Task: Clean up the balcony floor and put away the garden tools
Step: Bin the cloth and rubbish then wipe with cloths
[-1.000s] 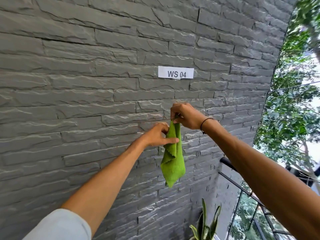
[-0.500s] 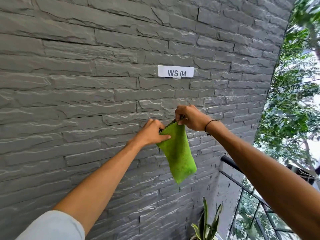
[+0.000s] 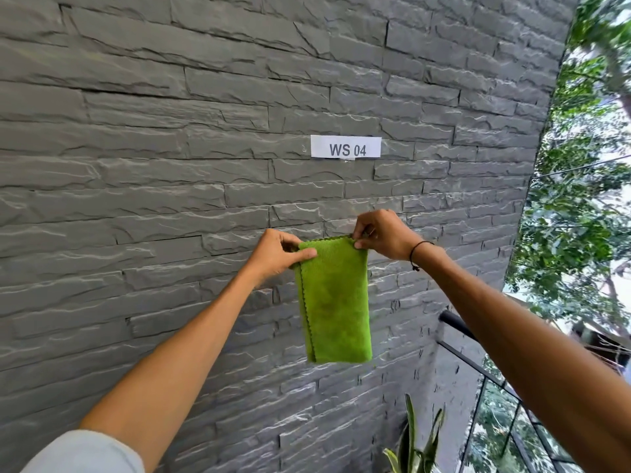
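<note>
A green cloth, folded double, hangs flat in front of the grey stone wall. My left hand pinches its top left corner between thumb and fingers. My right hand pinches the top right corner; a thin black band circles that wrist. The cloth's top edge is stretched level between both hands, and its lower end hangs free. No garden tools show in this view.
A white label reading WS 04 is stuck on the wall above my hands. A snake plant stands at the bottom. A black railing with glass panels runs at the right, with trees beyond.
The cloth hung bunched from my right hand. My left hand took the other corner and the two hands drew apart, spreading the cloth flat and level.
</note>
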